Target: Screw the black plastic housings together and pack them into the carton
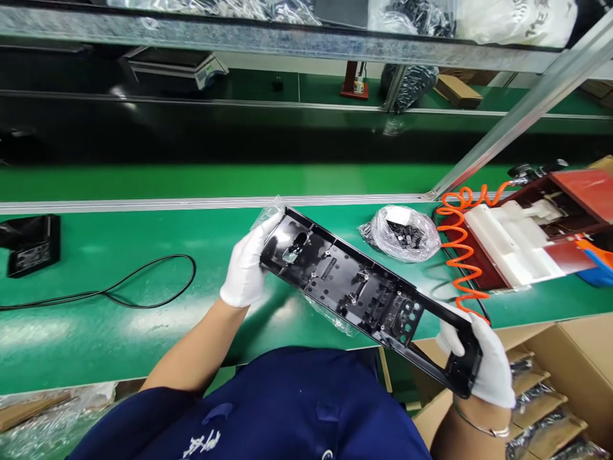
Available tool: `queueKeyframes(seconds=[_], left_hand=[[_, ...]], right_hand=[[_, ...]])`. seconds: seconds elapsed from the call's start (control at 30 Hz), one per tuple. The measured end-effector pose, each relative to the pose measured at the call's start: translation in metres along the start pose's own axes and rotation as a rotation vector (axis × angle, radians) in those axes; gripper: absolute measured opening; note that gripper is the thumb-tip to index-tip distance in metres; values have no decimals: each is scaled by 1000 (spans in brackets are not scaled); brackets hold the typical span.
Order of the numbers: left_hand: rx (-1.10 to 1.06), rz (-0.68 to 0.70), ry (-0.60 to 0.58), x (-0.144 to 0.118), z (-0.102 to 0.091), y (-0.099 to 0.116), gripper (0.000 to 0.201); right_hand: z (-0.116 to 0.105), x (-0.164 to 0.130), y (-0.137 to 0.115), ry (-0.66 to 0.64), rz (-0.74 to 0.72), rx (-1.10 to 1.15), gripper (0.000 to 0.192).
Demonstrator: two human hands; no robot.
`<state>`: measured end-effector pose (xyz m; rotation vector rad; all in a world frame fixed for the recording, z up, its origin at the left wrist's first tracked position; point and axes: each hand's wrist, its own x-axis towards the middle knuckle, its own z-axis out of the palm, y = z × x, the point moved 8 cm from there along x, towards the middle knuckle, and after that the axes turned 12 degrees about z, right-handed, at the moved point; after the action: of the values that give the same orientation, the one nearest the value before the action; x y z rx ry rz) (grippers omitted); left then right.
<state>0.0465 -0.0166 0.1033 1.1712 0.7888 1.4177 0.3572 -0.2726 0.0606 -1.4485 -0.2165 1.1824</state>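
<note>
your left hand [246,268] and right hand [483,361], both in white gloves, each grasp one end of a long black plastic panel [364,294]. you hold it tilted above the near edge of the green bench [119,300], inner ribbed face up. a clear bag of small dark parts [405,233] lies just beyond it, an orange coiled hose [457,249] beside that. open cardboard box [565,370] under your right hand.
</note>
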Motion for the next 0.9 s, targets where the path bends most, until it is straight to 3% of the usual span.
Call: queueKeyframes(seconds=[0.3, 0.63, 0.9], left_hand=[[-6, -25, 1, 1, 1, 1, 45], [0, -29, 10, 14, -5, -3, 39], [59, -20, 27, 21, -7, 4, 42]], right_hand=[[0, -3, 0, 16, -10, 35, 44], [26, -7, -11, -147, -53, 7, 43], [34, -8, -15, -183, -82, -81, 46]])
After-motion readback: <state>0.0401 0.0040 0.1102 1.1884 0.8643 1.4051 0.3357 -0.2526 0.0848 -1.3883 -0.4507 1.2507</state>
